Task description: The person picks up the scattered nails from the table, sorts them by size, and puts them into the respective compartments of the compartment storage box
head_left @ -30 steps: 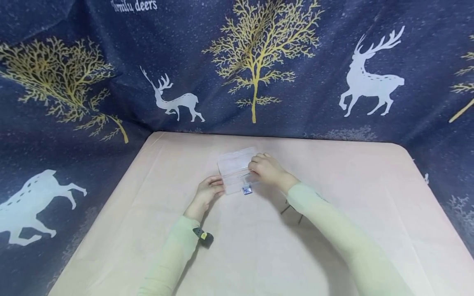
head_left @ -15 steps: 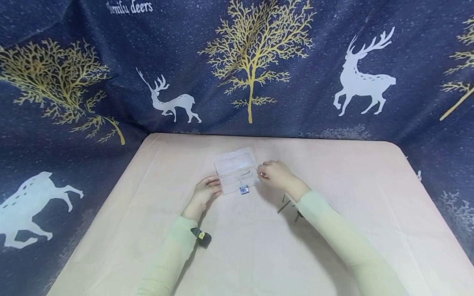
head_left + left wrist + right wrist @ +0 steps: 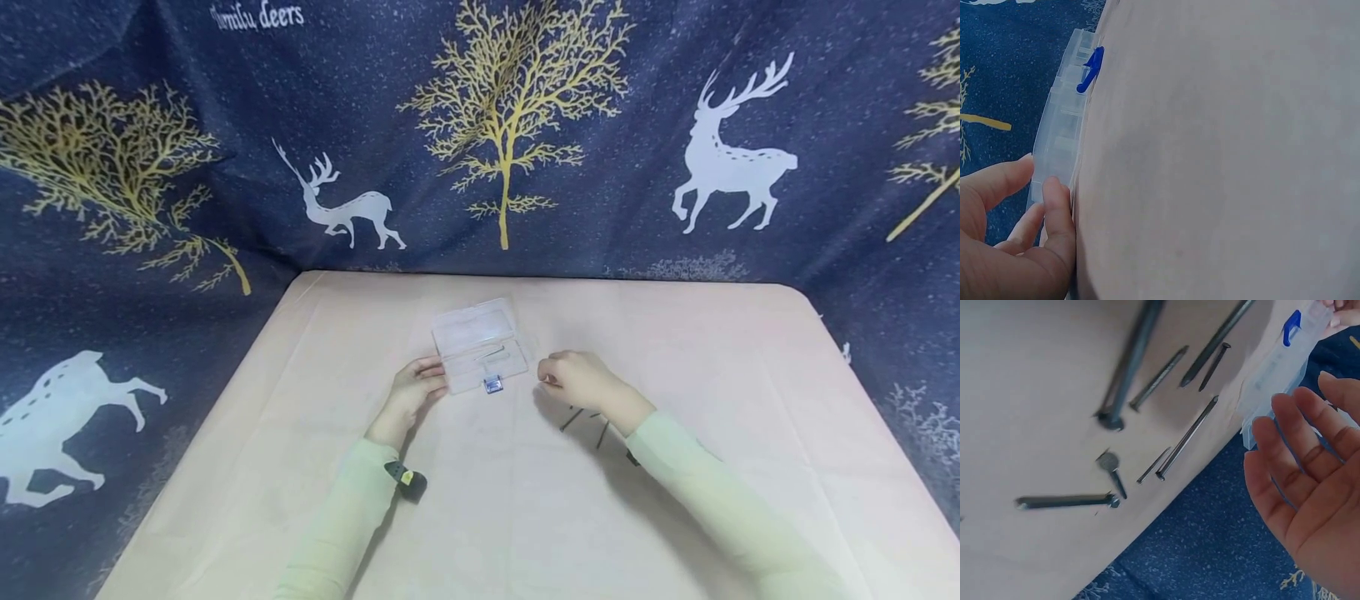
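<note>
A clear plastic box (image 3: 468,367) with a blue latch (image 3: 492,384) lies with its lid (image 3: 474,327) folded back. My left hand (image 3: 417,387) holds its left end; in the left wrist view the thumb and fingers (image 3: 1057,206) are around that end. A thin nail (image 3: 491,353) lies inside the box. My right hand (image 3: 583,381) is just right of the box, with nothing seen in it. Its palm and loosely bent fingers (image 3: 1310,425) show in the right wrist view. Several loose nails (image 3: 1188,437) of different lengths lie on the table beside it, partly hidden under the wrist in the head view.
The table (image 3: 480,500) has a pale pink cover. Behind it hangs a dark blue cloth (image 3: 600,167) with printed deer and trees, meeting the table's far edge. A black wrist camera (image 3: 411,485) sits on my left sleeve.
My right hand has drawn away from the box, to the right and nearer, toward the loose nails, uncovering the box's right side. My left hand stays at the box's left end.
</note>
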{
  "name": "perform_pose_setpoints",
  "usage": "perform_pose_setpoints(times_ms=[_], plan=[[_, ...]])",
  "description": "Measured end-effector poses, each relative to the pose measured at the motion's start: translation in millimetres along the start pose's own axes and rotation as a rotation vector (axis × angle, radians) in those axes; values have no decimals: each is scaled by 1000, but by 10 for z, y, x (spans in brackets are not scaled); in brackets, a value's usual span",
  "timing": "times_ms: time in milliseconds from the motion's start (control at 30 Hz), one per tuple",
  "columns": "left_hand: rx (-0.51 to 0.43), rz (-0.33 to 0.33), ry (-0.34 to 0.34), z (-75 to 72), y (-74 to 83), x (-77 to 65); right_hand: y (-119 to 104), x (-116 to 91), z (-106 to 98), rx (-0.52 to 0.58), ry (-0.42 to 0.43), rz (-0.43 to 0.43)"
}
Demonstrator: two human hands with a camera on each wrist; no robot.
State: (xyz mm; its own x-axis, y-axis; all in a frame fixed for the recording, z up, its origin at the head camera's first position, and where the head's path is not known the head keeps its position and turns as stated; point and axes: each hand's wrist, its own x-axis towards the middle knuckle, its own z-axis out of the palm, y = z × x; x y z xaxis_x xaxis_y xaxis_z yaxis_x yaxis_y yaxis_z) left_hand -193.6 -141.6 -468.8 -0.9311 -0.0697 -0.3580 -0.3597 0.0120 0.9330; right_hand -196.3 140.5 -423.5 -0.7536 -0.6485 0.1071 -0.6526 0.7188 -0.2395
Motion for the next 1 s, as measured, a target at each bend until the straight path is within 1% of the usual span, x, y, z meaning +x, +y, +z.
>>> perform_pose_setpoints(times_ms=[167, 367, 467, 567, 700, 867, 1000], plan=[[-7, -3, -2, 1, -11, 11, 15, -109, -5, 9, -20, -38], [-5, -7, -5, -4, -2, 6, 37, -231, -18, 20, -44, -121], [2, -10, -6, -7, 4, 0, 53, -285, 0, 45, -64, -126], [4, -9, -3, -2, 14, -3, 63, -325, 20, 59, -89, -111], [-1, -7, -7, 3, 20, 7, 70, -366, 42, 41, -113, -112], [-12, -4, -12, -1, 2, 30, 77, -402, 66, -8, -127, -141], [-14, -7, -7, 6, -5, 33, 81, -414, 93, -62, -107, -181]])
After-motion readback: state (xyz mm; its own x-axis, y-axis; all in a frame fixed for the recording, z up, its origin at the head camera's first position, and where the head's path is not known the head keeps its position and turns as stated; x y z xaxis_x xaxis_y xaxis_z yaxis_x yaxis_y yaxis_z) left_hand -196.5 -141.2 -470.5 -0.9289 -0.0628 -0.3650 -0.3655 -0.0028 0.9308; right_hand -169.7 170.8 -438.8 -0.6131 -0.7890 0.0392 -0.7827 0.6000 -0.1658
